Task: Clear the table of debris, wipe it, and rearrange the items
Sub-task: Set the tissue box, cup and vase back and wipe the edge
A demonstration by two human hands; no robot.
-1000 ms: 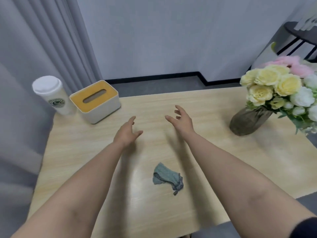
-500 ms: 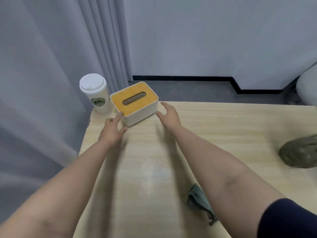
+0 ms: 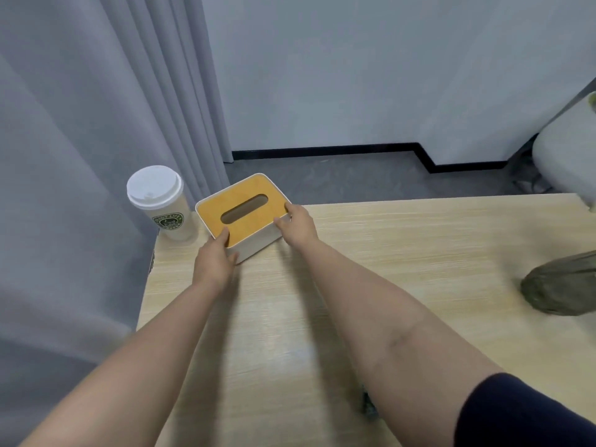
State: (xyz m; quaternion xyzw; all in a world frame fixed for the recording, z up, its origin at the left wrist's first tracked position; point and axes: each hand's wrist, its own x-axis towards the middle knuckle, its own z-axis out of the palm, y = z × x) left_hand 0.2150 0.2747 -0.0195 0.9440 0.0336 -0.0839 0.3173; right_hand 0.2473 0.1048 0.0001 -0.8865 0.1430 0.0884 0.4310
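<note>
A white tissue box with an orange slotted lid sits at the far left corner of the light wooden table. My left hand grips its near corner, thumb over the lid edge. My right hand grips the box's right end, fingers curled on the rim. A white lidded paper cup stands just left of the box. Only a small dark bit of the grey cloth shows beside my right forearm.
A dark glass vase stands at the right edge, its flowers out of frame. Grey curtains hang close along the table's left side. A pale chair stands behind the far right corner.
Both hands reached forward and closed on the tissue box, left at the near corner, right at the right end. The view has moved closer, and my right arm hides most of the cloth.
</note>
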